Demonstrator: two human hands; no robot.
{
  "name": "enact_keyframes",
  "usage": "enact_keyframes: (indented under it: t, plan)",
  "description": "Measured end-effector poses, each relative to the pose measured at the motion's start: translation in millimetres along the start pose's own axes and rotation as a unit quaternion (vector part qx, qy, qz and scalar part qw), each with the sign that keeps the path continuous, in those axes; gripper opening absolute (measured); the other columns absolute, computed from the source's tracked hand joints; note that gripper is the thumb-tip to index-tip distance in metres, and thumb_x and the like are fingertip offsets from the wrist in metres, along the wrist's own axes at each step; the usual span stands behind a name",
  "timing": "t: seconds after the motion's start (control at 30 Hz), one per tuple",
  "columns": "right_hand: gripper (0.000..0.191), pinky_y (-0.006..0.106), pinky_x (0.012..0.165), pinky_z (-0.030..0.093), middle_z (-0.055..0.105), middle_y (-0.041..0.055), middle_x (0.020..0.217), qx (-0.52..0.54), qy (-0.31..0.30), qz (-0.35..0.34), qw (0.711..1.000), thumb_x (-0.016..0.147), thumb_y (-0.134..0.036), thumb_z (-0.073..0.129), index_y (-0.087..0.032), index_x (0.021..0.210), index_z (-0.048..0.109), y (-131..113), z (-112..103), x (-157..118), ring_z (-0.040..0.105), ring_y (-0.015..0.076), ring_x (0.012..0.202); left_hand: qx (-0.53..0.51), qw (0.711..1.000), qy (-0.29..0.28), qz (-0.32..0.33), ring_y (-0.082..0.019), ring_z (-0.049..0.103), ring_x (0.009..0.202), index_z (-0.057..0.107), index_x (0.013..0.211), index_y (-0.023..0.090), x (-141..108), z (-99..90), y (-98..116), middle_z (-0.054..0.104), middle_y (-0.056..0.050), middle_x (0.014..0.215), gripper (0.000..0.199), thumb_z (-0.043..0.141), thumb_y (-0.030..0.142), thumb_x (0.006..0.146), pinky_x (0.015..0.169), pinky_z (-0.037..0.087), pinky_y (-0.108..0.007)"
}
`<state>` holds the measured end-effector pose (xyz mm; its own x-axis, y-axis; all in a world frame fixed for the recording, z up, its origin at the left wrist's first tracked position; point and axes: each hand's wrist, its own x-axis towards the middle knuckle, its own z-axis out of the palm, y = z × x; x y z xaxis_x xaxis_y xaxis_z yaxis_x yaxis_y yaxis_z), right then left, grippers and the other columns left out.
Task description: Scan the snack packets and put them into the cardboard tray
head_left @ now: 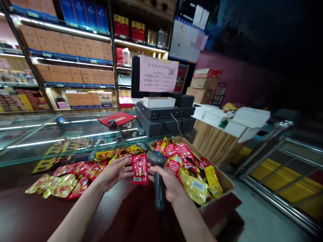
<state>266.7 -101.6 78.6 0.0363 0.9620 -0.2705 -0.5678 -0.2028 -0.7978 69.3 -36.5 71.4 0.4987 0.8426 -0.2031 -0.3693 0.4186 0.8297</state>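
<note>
A small red snack packet (139, 169) is held upright between my hands, its printed face with a barcode toward me. My left hand (114, 173) touches the packet's left edge, its fingers stretched out behind it. In my right hand (168, 183) is a black handheld scanner (159, 188), its head up and handle down; the fingertips of this hand reach the packet's right side. A cardboard box (224, 179) of red and gold packets stands to the right. More gold packets (62, 185) and red packets (94, 170) lie in a pile left of my hands.
Behind the packets is a glass counter (83, 129) with a red mat (121, 118), a mouse (112, 123) and a cash drawer (164, 125) under a monitor (135, 77). A metal railing (285, 164) stands at the right. Shelves of boxed goods line the back.
</note>
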Motion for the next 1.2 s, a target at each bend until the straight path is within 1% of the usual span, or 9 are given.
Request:
enact_keyframes:
  t: [0.17,0.37,0.47,0.57,0.63,0.73,0.97,1.1,1.2]
  plan:
    - [0.027,0.023,0.063,0.050,0.067,0.0016,0.073,0.004,0.065,-0.042,0.997,0.056,-0.018,0.077,-0.016,0.082,0.066,-62,-28,-19,0.062,0.0128,0.065,-0.002,1.000,-0.021,0.015,-0.025,0.063,0.103,0.059,0.114,0.012,31,79.8,18,0.060,-0.017,0.121,0.033,0.061,0.024,0.083,0.090,0.051,-0.039]
    - [0.029,0.020,0.058,0.048,0.068,-0.0003,0.071,-0.039,0.134,-0.143,0.980,0.059,-0.023,0.077,-0.016,0.085,0.066,-116,-78,-44,0.062,0.0117,0.063,0.004,0.997,-0.074,0.015,-0.021,0.063,0.099,0.060,0.113,0.010,77,176.5,-3,0.063,-0.017,0.117,0.032,0.062,0.019,0.082,0.088,0.050,-0.034]
    - [0.028,0.021,0.053,0.048,0.064,-0.0018,0.060,-0.032,0.168,-0.162,0.972,0.060,-0.024,0.077,-0.016,0.085,0.065,-128,-94,-52,0.060,0.0118,0.054,0.031,0.996,-0.078,0.008,-0.018,0.063,0.096,0.059,0.116,0.011,91,202.1,-19,0.064,-0.015,0.116,0.035,0.062,0.019,0.082,0.089,0.047,-0.032]
    - [0.032,0.022,0.058,0.050,0.068,0.0006,0.067,-0.015,0.174,-0.170,0.970,0.060,-0.022,0.076,-0.015,0.089,0.065,-129,-98,-54,0.062,0.0130,0.059,0.063,0.997,-0.054,-0.001,-0.017,0.063,0.094,0.057,0.119,0.011,94,205.5,-29,0.064,-0.014,0.116,0.039,0.063,0.019,0.081,0.090,0.046,-0.032]
    - [0.035,0.023,0.064,0.051,0.070,0.0023,0.075,-0.013,0.163,-0.161,0.973,0.059,-0.023,0.077,-0.015,0.092,0.065,-123,-94,-53,0.064,0.0145,0.067,0.067,0.997,-0.035,-0.003,-0.017,0.063,0.096,0.059,0.117,0.010,88,195.2,-28,0.064,-0.015,0.117,0.039,0.065,0.019,0.079,0.091,0.046,-0.032]
    - [0.036,0.023,0.067,0.050,0.071,0.0026,0.081,-0.031,0.157,-0.131,0.978,0.058,-0.025,0.078,-0.016,0.090,0.067,-105,-79,-47,0.064,0.0154,0.075,0.072,0.997,-0.013,0.015,-0.019,0.062,0.100,0.063,0.113,0.012,76,162.8,-20,0.064,-0.013,0.117,0.039,0.069,0.021,0.076,0.092,0.045,-0.032]
    - [0.029,0.024,0.075,0.048,0.070,0.0036,0.091,-0.048,0.033,-0.059,0.997,0.059,-0.027,0.076,-0.019,0.086,0.069,-33,-17,-18,0.062,0.0177,0.087,0.039,0.993,0.104,0.042,-0.024,0.057,0.113,0.061,0.116,0.016,42,39.6,-2,0.061,-0.014,0.122,0.044,0.071,0.026,0.075,0.095,0.045,-0.034]
    - [0.026,0.025,0.078,0.046,0.068,0.0033,0.089,-0.071,0.001,-0.014,0.997,0.058,-0.024,0.075,-0.018,0.082,0.068,5,14,-2,0.060,0.0168,0.087,0.018,0.984,0.164,0.072,-0.024,0.057,0.114,0.060,0.115,0.015,24,-27.1,0,0.058,-0.015,0.127,0.040,0.069,0.024,0.077,0.092,0.048,-0.032]
    - [0.027,0.025,0.077,0.044,0.067,0.0020,0.085,-0.089,-0.007,0.028,0.996,0.058,-0.024,0.074,-0.017,0.083,0.068,26,30,11,0.059,0.0144,0.081,0.028,0.971,0.213,0.101,-0.022,0.057,0.114,0.059,0.116,0.017,21,-64.7,1,0.055,-0.013,0.131,0.041,0.069,0.025,0.077,0.090,0.048,-0.029]
